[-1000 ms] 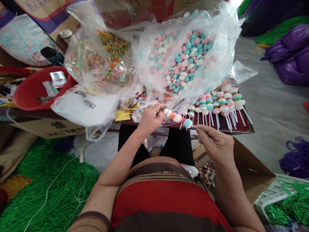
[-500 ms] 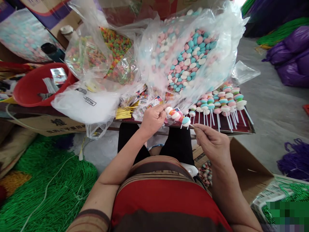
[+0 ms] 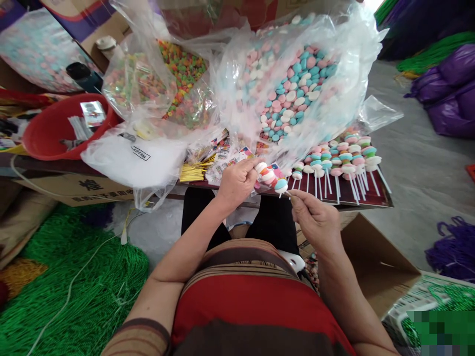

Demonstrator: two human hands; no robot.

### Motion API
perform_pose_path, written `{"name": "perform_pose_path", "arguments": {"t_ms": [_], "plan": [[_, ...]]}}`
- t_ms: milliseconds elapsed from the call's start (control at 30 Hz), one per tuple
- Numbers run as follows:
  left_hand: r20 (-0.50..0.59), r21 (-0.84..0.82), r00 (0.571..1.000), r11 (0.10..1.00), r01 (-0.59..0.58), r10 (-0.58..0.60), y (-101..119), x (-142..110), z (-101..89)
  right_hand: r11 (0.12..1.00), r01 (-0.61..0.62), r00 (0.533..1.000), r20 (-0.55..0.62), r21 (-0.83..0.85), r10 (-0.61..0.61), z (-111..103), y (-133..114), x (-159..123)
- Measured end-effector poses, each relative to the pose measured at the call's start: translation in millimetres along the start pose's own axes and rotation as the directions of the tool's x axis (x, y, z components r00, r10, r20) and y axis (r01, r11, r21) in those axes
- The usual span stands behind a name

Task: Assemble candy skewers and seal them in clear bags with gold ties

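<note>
- Since the earliest frame, the right hand has shifted toward the left hand, and the blue-and-white candy now sits closer to the pieces above it.
- That right hand pinches the stick just below this candy, between thumb and fingertips.
- Its partner, the left hand, pinches the white end of the candy skewer, fingers bent.
- Held slanting between both hands, the skewer is at the near edge of the tabletop.
- Rows of candy sticks lie to the right on the tabletop.
- Behind them slumps a large clear bag of pink, blue and white candies.
- Yellow ties lie near the left hand.
</note>
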State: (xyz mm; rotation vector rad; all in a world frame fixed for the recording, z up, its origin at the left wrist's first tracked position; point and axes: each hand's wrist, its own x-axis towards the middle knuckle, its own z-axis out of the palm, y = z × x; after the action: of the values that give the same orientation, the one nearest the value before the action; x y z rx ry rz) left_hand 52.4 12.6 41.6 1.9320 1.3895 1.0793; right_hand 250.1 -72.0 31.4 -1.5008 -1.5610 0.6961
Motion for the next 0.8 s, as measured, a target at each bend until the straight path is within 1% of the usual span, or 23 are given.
{"name": "perform_pose_path", "arguments": {"t_ms": [67,100,133,200,267,367,433,467,533,600,667,700,733,800], "plan": [[-0.021,-0.044,0.999,0.998,0.036,-0.037,-1,1,-3.5,0.999,-0.021,0.995,0.095,0.041,0.017,-3,0,2],[-0.027,-0.078,0.998,0.995,0.061,-0.063,-2,2,-6.2,0.996,-0.049,0.991,0.128,0.08,0.039,-5,1,3],[-0.031,-0.118,0.995,0.989,0.089,-0.093,-4,2,-9.3,0.987,-0.088,0.988,0.135,0.136,0.069,-9,3,3],[-0.035,-0.21,0.989,0.969,0.13,-0.14,-7,0,-16.2,0.94,-0.156,0.986,0.096,0.302,0.133,-15,6,5],[-0.04,-0.283,0.987,0.949,0.136,-0.153,-10,-4,-22.0,0.864,-0.185,0.982,0.049,0.469,0.184,-18,7,9],[-0.026,-0.317,0.993,0.943,0.1,-0.114,-13,-11,-24.9,0.776,-0.215,0.965,0.007,0.593,0.262,-11,4,22],[0.0,-0.314,0.999,0.949,0.043,-0.045,-13,-14,-22.7,0.728,-0.241,0.948,-0.004,0.641,0.317,0,-2,32],[0.01,-0.31,1.0,0.951,0.004,-0.001,-13,-16,-20.9,0.7,-0.254,0.944,0.014,0.667,0.329,7,-5,36],[0.017,-0.297,0.997,0.953,-0.064,0.073,-13,-17,-17.3,0.651,-0.29,0.944,0.099,0.702,0.314,19,-10,43],[0.034,-0.292,0.995,0.953,-0.079,0.093,-13,-18,-15.7,0.626,-0.34,0.938,0.201,0.702,0.284,30,-14,45],[0.106,-0.312,0.993,0.95,-0.023,0.059,-13,-19,-17.5,0.629,-0.374,0.927,0.251,0.682,0.279,36,-14,45],[0.175,-0.329,0.984,0.944,0.031,0.028,-13,-20,-19.6,0.639,-0.376,0.926,0.248,0.671,0.285,39,-13,44],[0.251,-0.343,0.968,0.935,0.094,-0.005,-13,-21,-22.2,0.652,-0.371,0.928,0.23,0.661,0.294,40,-12,43],[0.385,-0.349,0.92,0.913,0.211,-0.066,-14,-23,-27.9,0.685,-0.346,0.935,0.179,0.641,0.305,43,-8,41]]}}
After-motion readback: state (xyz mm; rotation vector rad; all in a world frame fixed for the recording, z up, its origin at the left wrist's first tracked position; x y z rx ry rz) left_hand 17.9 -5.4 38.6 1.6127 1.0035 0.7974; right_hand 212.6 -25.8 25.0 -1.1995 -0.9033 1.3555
